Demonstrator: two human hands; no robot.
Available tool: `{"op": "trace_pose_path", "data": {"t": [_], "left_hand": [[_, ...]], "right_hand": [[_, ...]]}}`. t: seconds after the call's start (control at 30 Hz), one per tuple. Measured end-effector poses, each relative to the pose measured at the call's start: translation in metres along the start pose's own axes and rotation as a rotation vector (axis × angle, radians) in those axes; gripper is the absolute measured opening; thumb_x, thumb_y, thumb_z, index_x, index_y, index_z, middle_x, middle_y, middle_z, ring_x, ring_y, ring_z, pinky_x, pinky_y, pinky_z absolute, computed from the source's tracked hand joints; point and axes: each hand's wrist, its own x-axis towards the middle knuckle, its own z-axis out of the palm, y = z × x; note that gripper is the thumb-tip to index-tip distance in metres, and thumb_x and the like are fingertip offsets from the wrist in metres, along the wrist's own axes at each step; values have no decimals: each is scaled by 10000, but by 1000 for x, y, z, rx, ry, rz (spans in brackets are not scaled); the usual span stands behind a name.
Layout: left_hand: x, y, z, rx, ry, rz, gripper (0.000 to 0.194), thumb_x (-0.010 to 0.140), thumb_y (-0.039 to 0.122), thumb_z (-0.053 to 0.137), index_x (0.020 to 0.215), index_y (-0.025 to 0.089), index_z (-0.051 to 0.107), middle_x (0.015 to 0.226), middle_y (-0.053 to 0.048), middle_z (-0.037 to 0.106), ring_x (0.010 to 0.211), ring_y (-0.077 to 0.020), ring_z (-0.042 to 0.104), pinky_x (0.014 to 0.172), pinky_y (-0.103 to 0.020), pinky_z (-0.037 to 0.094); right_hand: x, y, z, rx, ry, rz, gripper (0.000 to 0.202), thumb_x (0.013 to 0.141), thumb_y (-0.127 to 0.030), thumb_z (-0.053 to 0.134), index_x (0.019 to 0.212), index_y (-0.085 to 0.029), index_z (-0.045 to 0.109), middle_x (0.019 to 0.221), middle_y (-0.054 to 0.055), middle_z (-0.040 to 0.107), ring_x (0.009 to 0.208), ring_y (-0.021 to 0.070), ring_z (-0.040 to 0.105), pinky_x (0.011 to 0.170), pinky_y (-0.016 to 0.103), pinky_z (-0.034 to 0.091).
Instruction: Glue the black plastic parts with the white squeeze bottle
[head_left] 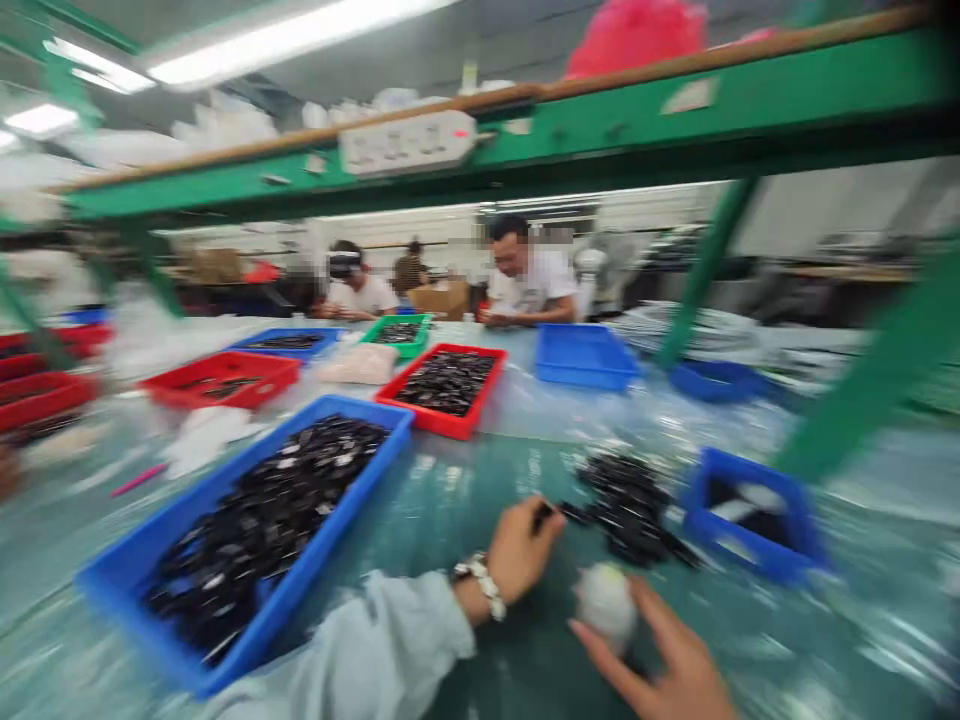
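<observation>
My left hand (523, 548), with a beaded bracelet at the wrist, is closed on a small black part (541, 516) near the middle of the table. To its right lies a loose pile of black parts (628, 505). My right hand (664, 655), lower right, has its thumb and fingers around a round whitish object (607, 603); blur hides its details. A large blue tray (322, 540) full of black parts stands left of my left sleeve.
A small blue bin (814, 540) stands right of the pile. Farther back are a red tray (466, 430), a green tray (409, 350) and a blue tray (585, 355). A green shelf beam (600, 120) crosses above. People sit across the table.
</observation>
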Motion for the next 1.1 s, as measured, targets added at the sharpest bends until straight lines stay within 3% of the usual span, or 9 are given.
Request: {"op": "trace_pose_path", "data": {"t": [0.13, 0.23, 0.4, 0.5, 0.6, 0.73, 0.87, 0.97, 1.1], "left_hand": [[27, 5, 22, -201, -173, 95, 211, 950, 305, 507, 985, 116, 594, 852, -25, 631, 695, -139, 624, 644, -304, 536], [49, 25, 49, -271, -285, 159, 218, 950, 314, 506, 985, 117, 593, 845, -22, 629, 670, -131, 616, 635, -299, 533], [69, 69, 92, -295, -359, 201, 200, 936, 292, 535, 1023, 122, 593, 875, -28, 636, 690, -136, 624, 647, -306, 540], [72, 72, 95, -284, -335, 184, 197, 931, 288, 543, 1033, 126, 588, 901, -34, 633, 708, -140, 622, 655, -309, 538], [54, 58, 74, -268, -290, 149, 228, 936, 330, 515, 980, 121, 594, 851, -18, 616, 688, -142, 608, 628, -289, 516], [2, 34, 20, -240, -235, 91, 375, 934, 462, 391, 837, 147, 573, 702, 22, 551, 648, -151, 554, 578, -233, 465], [-49, 12, -28, -141, -123, -24, 417, 952, 456, 293, 730, 182, 515, 668, 10, 521, 640, -153, 495, 589, -241, 413], [-73, -5, -47, -67, -100, -97, 422, 936, 455, 348, 622, 188, 439, 564, 39, 417, 545, -133, 411, 526, -236, 324], [-89, -12, -58, -30, -134, -126, 437, 929, 438, 401, 572, 188, 392, 530, 55, 349, 503, -119, 345, 498, -243, 252]], "right_hand": [[5, -18, -9, -87, 21, 30, 277, 644, -265, 747, 893, -231, 633, 812, -5, 685, 718, 188, 655, 659, 263, 534], [13, -22, -13, -77, 55, 25, 377, 580, -301, 789, 913, -229, 625, 861, -6, 702, 784, 191, 663, 730, 263, 521], [12, -25, -28, -13, 128, 45, 353, 669, -311, 717, 979, -206, 584, 924, 38, 679, 851, 212, 635, 797, 310, 485], [14, -24, -35, 17, 108, 74, 298, 705, -282, 688, 972, -195, 587, 904, 34, 665, 826, 199, 629, 777, 295, 481], [15, -25, -36, 31, 65, 89, 277, 682, -263, 708, 925, -195, 595, 866, 21, 654, 798, 194, 620, 753, 285, 480], [12, -27, -34, 37, -2, 113, 262, 662, -229, 714, 887, -207, 583, 823, 9, 628, 747, 187, 597, 716, 291, 481], [7, -28, -30, 40, -89, 160, 219, 721, -234, 679, 912, -222, 572, 864, 14, 627, 756, 188, 596, 709, 303, 491], [5, -25, -21, 36, -179, 218, 203, 772, -249, 641, 960, -217, 571, 915, 36, 642, 819, 214, 608, 751, 337, 491], [2, -17, -4, 39, -328, 286, 240, 838, -293, 574, 1065, -217, 569, 966, 57, 661, 853, 227, 621, 738, 342, 498]]}}
